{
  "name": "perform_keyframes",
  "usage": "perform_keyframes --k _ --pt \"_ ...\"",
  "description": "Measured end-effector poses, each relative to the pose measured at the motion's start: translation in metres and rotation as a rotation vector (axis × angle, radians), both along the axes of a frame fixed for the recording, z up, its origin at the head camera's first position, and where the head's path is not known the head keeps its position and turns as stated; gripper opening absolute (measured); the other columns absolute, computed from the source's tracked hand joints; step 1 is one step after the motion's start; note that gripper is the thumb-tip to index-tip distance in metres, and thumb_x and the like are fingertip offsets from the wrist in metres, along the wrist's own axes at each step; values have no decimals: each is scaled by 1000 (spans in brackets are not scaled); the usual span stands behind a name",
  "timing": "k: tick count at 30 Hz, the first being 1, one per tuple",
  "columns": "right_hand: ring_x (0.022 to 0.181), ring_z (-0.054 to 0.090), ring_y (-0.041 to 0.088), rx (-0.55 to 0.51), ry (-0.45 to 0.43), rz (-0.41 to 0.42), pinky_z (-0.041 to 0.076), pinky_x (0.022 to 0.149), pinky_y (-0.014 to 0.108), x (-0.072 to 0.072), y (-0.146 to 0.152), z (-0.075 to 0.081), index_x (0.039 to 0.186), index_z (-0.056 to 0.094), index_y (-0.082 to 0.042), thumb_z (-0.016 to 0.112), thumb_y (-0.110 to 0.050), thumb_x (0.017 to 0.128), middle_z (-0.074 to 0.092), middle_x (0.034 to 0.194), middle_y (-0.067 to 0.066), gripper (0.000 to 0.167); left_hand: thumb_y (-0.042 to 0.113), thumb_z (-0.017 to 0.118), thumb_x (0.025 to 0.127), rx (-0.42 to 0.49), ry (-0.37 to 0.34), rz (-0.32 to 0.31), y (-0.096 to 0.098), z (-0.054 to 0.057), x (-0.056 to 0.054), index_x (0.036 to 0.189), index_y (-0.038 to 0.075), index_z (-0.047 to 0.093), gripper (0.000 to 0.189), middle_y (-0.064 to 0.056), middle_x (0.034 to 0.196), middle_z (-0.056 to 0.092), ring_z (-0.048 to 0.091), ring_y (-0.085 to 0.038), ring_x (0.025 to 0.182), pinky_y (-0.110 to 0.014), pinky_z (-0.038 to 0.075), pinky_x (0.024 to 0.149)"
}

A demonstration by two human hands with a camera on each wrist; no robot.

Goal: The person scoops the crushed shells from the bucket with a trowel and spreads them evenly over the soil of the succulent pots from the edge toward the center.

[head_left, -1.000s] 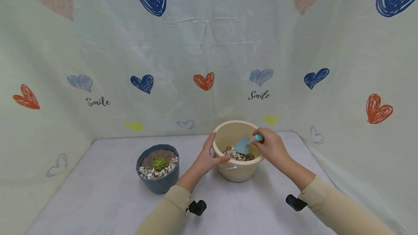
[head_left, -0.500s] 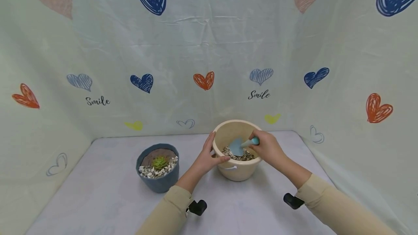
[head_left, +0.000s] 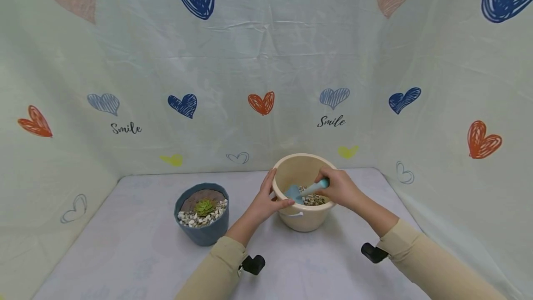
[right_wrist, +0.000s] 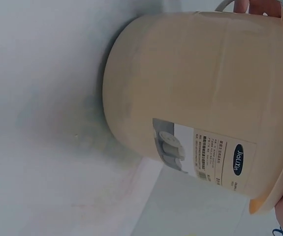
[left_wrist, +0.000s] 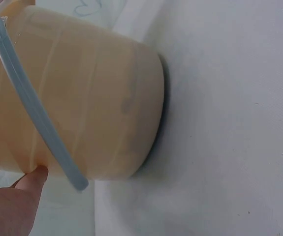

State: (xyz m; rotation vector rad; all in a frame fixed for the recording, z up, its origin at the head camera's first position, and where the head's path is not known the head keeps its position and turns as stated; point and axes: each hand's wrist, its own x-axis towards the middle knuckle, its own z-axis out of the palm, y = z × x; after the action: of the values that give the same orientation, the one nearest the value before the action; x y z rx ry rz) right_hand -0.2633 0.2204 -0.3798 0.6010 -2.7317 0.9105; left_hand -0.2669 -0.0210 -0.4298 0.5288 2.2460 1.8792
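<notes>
A cream plastic bucket (head_left: 304, 223) stands on the table with small stones (head_left: 315, 200) in its bottom. My left hand (head_left: 260, 205) holds the bucket's left side, thumb along the front rim and fingers on the outer wall. In my right hand (head_left: 342, 190) is the light blue handle of a small trowel (head_left: 294, 193). Its blue blade points down and left, low inside the bucket near the left wall and at the stones. The left wrist view shows the bucket's grey-blue carrying handle (left_wrist: 38, 110) hanging down its side. A printed label (right_wrist: 205, 155) faces the right wrist camera.
To the left stands a blue-grey pot (head_left: 202, 236) with a green succulent (head_left: 205, 207), white pebbles and brown soil. A white cloth (head_left: 137, 240) covers the table. Behind it hangs a pale curtain (head_left: 233, 59) printed with hearts.
My right hand has shifted slightly left, and the trowel blade has swung left and lower toward the bucket's left wall. The left hand stays on the rim.
</notes>
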Motion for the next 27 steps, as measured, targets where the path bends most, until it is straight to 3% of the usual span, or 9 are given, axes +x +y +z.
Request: perform_keyframes --k 11,19,24,27 --pt "74 54 18 -18 -144 0 46 67 33 -7 5 8 82 66 -7 84 1 71 64 81 2 22 22 83 80 -11 -23 21 3 3 2 158 14 10 107 -8 163 -1 21 -34 144 -46 34 109" --pt "81 57 21 -72 -237 -69 49 70 32 -15 7 12 89 65 -4 83 -2 74 66 88 7 23 27 82 80 -53 -33 26 3 5 0 158 15 6 109 -10 163 1 23 -36 143 -46 35 109" --pt "78 65 19 -180 -338 -117 55 69 32 -17 6 13 95 62 0 80 1 78 68 90 12 25 24 81 81 -45 -31 18 1 8 -1 158 14 2 111 -15 162 3 25 -38 142 -47 34 109" --pt "75 70 22 -261 -390 -136 58 70 36 -15 7 15 99 60 4 78 4 79 69 91 16 27 20 82 81 -84 -5 32 2 13 0 158 11 5 109 -18 161 7 27 -40 141 -49 34 108"
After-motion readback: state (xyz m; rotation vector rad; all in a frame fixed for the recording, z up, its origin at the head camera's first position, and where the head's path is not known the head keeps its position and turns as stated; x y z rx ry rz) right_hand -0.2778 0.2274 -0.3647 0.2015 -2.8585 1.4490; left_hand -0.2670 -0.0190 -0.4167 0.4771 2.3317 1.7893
